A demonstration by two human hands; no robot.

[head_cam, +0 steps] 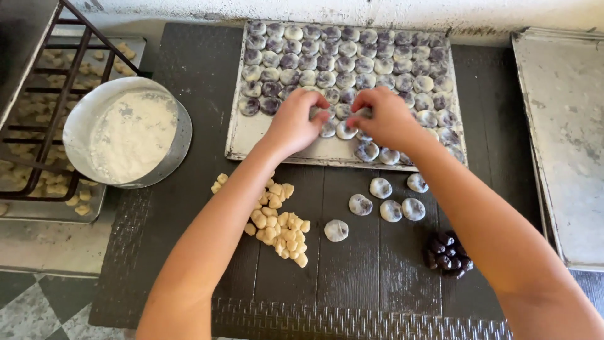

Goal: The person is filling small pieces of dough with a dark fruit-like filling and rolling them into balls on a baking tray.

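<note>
A pale baking tray (251,135) at the far side of the dark table holds several rows of flour-dusted dark dough rounds (352,60). My left hand (294,123) and my right hand (385,118) both reach over the tray's near rows, fingers curled down on rounds; what each pinches is hidden by the fingers. Several loose dusted rounds (390,204) lie on the table below the tray. A heap of small pale dough pieces (277,223) sits beside my left forearm. A clump of dark filling balls (447,255) lies under my right forearm.
A metal bowl of flour (129,132) stands at the left, overlapping a dark wire rack (44,126) above a tray of pale pieces. An empty grey baking tray (566,138) lies at the right. The dark table (189,75) ends near a tiled floor (31,308).
</note>
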